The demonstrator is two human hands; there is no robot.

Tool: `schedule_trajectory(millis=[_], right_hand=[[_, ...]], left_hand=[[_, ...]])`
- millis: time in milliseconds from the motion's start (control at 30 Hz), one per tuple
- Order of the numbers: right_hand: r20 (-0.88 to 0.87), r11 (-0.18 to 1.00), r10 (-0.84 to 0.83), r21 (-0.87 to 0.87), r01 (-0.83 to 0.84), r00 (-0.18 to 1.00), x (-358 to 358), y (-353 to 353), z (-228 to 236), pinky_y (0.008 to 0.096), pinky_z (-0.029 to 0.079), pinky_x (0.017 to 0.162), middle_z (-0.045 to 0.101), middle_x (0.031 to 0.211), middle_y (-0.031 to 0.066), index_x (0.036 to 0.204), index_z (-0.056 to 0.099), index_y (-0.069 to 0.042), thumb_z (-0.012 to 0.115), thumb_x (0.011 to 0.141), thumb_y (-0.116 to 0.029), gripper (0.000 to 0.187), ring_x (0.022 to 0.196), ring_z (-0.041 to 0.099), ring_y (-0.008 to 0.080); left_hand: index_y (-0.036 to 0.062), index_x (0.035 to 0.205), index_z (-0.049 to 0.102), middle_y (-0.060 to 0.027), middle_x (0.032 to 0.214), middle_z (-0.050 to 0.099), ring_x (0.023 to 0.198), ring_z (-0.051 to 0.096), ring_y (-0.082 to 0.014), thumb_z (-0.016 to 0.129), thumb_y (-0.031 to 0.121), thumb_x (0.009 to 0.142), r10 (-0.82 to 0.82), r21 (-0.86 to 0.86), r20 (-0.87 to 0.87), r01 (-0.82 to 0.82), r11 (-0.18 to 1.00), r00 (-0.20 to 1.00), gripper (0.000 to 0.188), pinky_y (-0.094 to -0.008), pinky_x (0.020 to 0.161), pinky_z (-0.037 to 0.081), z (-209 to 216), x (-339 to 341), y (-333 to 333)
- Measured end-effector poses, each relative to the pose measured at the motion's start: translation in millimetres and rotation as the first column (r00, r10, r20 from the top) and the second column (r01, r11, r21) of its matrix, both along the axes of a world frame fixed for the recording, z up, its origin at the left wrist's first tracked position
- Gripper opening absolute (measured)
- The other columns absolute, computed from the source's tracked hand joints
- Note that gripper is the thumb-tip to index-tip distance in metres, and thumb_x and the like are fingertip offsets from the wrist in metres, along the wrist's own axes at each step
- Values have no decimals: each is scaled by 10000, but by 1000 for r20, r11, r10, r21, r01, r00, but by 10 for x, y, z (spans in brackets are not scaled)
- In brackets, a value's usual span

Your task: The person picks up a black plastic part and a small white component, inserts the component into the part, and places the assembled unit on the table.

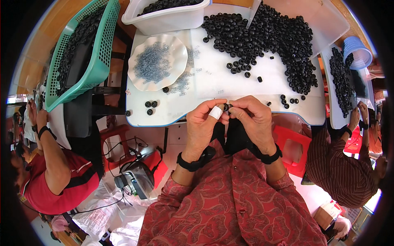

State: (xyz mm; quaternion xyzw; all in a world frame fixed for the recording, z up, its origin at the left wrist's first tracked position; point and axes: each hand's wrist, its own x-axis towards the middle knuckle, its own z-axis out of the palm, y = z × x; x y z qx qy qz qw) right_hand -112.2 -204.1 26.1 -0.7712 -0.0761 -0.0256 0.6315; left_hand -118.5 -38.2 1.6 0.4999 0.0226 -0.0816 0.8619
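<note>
Both my hands meet just past the table's near edge, fingertips pinched together. My left hand [200,128], with white tape round its thumb, grips a small black round plastic part [226,107]. From the other side the fingers of my right hand [256,123] close on the same part; they cover much of it. Beyond my hands lies a big heap of similar black round parts [262,37] with holes in them. At the left a scalloped white plate [180,65] carries many tiny grey-blue coil-like pieces [152,61], some strewn beside it.
Several loose black parts [150,107] lie on the white table [164,117] near its left corner. Behind the plate stands a white tub [168,20]; a green basket [88,69] is at the left. Red stools [291,147] flank me. Co-workers sit at both sides.
</note>
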Motion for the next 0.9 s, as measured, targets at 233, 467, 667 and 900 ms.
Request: schedule_trajectory(millis=[233, 467, 667, 900], right_hand=[[3, 998, -31, 58, 30, 1000, -13, 32, 30, 250, 511, 710, 667, 894, 58, 972, 701, 0, 695, 868, 43, 112, 793, 640, 119], [59, 999, -46, -6, 46, 997, -20, 76, 32, 258, 504, 686, 659, 872, 68, 960, 688, -2, 701, 851, 53, 123, 764, 633, 138], [123, 997, -50, -53, 57, 991, -13, 98, -46, 270, 509, 647, 659, 853, 79, 952, 686, -6, 713, 834, 49, 132, 733, 645, 151], [174, 988, -11, -149, 38, 985, -32, 87, -55, 287, 511, 587, 657, 814, 95, 919, 676, -11, 714, 818, 58, 128, 670, 656, 183]], left_hand=[[-47, 1195, 657, -102, 985, 702, 805, 666, -138, 618, 16, 968, -22, -51, -48, 19, 999, 999, 239, -270, 711, 567, 18, 15, 2], [-38, 1163, 681, -93, 982, 715, 787, 681, -123, 620, -2, 957, -9, -78, -11, 8, 997, 1000, 218, -246, 717, 577, -19, 11, 24], [-34, 1155, 687, -102, 966, 701, 769, 661, -137, 622, -15, 950, -8, -39, 0, 8, 999, 1000, 216, -265, 690, 559, -39, 10, 42], [-24, 1122, 706, -79, 958, 679, 766, 658, -128, 623, -28, 942, 8, 69, 67, -12, 998, 998, 198, -248, 687, 554, -7, -10, 78]])
